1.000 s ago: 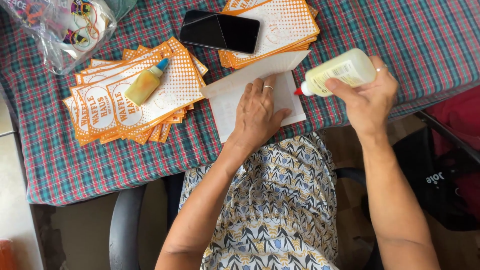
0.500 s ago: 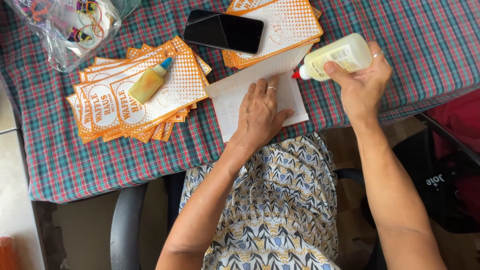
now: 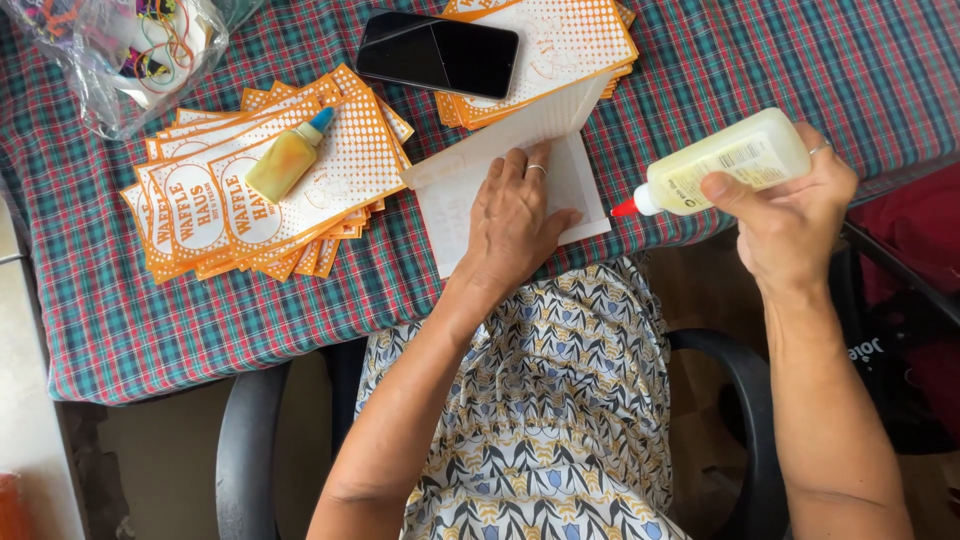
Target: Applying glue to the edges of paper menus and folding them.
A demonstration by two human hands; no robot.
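Note:
My left hand [image 3: 515,220] lies flat, fingers apart, pressing down a white folded paper sheet [image 3: 575,180] on the plaid tablecloth [image 3: 300,330]. A ring shows on one finger. My right hand [image 3: 795,215] grips a pale yellow glue bottle [image 3: 725,162] with a red tip, held sideways with the tip pointing left, just off the sheet's right edge. The tip hovers near the paper's lower right corner without touching it.
A fanned stack of orange-and-white printed cards [image 3: 250,195] lies at left, with a small yellow glue bottle with a blue cap [image 3: 288,158] on it. A black phone [image 3: 438,53] rests beside a second orange stack [image 3: 560,45]. A clear plastic bag [image 3: 125,50] sits top left.
My right hand has brought the glue bottle lower and a little rightwards, away from the paper's upper edge. My left hand stays pressed on the sheet.

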